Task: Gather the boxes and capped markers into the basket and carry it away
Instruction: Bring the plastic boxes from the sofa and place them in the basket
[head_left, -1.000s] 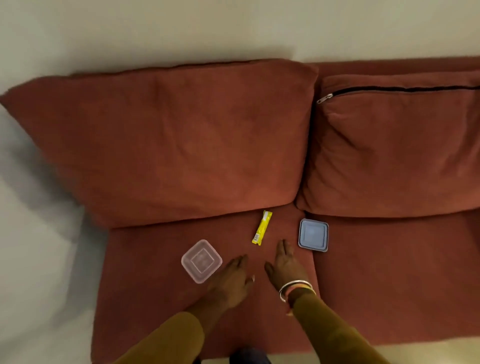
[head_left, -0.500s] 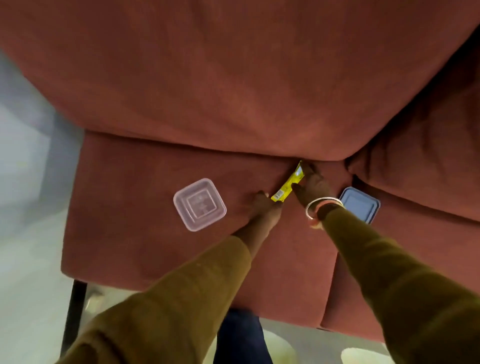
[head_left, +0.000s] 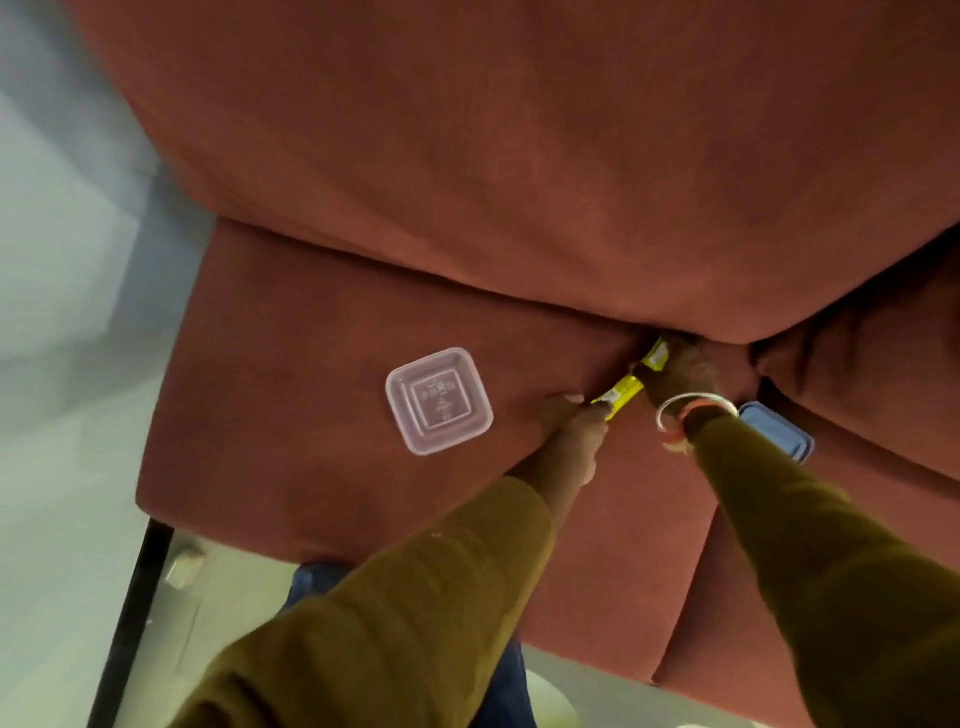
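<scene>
A yellow marker (head_left: 626, 388) lies at the back of the red sofa seat (head_left: 311, 415), gripped at both ends. My left hand (head_left: 569, 431) is closed on its near end. My right hand (head_left: 680, 374), with bangles at the wrist, is closed on its far end, close under the back cushion. A clear square box (head_left: 439, 400) rests flat on the seat to the left of my left hand. A blue-lidded box (head_left: 779, 434) lies to the right, partly hidden behind my right forearm. No basket is in view.
Two large red back cushions (head_left: 493, 156) overhang the seat; the right one (head_left: 883, 353) meets it at a dark gap. A black sofa leg (head_left: 132, 613) and pale floor (head_left: 52, 415) lie on the left. My knee in blue jeans (head_left: 317, 577) is below the seat edge.
My head has come much nearer the seat. Both hands moved from resting open on the seat to the yellow marker and closed on its two ends.
</scene>
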